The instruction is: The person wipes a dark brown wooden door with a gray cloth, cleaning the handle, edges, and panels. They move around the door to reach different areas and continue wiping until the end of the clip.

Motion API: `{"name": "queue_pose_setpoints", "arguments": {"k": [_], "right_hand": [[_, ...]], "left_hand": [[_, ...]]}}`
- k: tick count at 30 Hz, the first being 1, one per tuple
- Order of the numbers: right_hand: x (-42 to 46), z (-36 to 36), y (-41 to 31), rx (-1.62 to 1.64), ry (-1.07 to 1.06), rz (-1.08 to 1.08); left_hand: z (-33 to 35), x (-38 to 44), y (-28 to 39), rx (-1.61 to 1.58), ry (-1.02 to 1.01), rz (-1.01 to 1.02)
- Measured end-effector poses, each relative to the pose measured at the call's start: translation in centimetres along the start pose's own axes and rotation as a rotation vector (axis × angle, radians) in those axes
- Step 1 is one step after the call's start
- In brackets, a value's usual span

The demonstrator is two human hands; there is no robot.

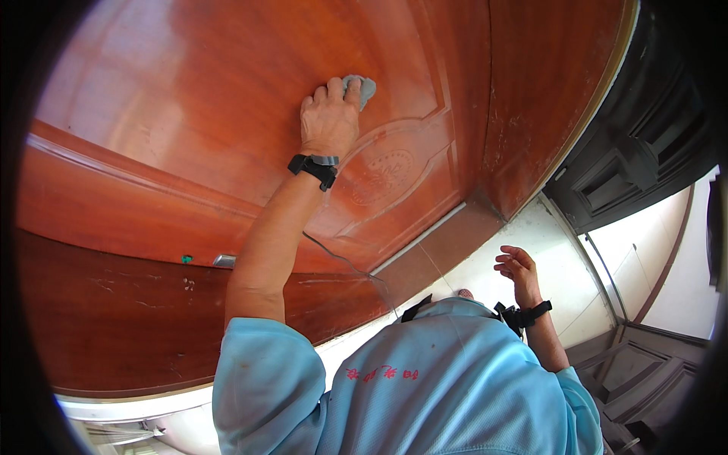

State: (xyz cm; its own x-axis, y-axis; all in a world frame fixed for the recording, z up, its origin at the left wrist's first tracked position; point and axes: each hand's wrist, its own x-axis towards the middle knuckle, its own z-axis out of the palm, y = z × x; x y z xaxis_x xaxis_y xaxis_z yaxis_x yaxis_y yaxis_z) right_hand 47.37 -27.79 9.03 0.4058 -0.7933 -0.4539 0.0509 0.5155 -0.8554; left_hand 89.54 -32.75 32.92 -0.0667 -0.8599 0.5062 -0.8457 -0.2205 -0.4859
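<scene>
My left hand [330, 116] presses a grey cloth [368, 91] against the face of a glossy reddish-brown wooden door [244, 114]. Part of the cloth is hidden under the fingers. Just below and to the right of that hand, an oval carved relief [389, 176] decorates the door's panel. My right hand [520, 272] hangs in the air over the pale floor, away from the door, with its fingers slightly bent and apart and nothing in them. Black straps circle both wrists.
A metal latch [225, 260] and a small green piece [186, 259] sit along the door's edge. A thin dark cord [341, 257] runs down near the threshold [438, 239]. Dark panelled doors [614, 182] stand to the right, beside the light tiled floor [534, 227].
</scene>
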Motion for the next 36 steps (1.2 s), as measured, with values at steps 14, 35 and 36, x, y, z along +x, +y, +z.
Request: {"name": "queue_pose_setpoints", "arguments": {"k": [14,35,36], "right_hand": [[0.2,-0.1,0.1,0.031,0.003,0.016],[0.3,-0.6,0.6,0.094,0.074,-0.008],[0.3,-0.5,0.6,0.098,0.076,-0.018]], "left_hand": [[-1.5,3.5,-0.1,0.081,0.123,0.051],[-2.0,17.8,4.2,0.063,0.481,0.176],[-0.3,17.0,5.2,0.039,0.474,0.199]]}}
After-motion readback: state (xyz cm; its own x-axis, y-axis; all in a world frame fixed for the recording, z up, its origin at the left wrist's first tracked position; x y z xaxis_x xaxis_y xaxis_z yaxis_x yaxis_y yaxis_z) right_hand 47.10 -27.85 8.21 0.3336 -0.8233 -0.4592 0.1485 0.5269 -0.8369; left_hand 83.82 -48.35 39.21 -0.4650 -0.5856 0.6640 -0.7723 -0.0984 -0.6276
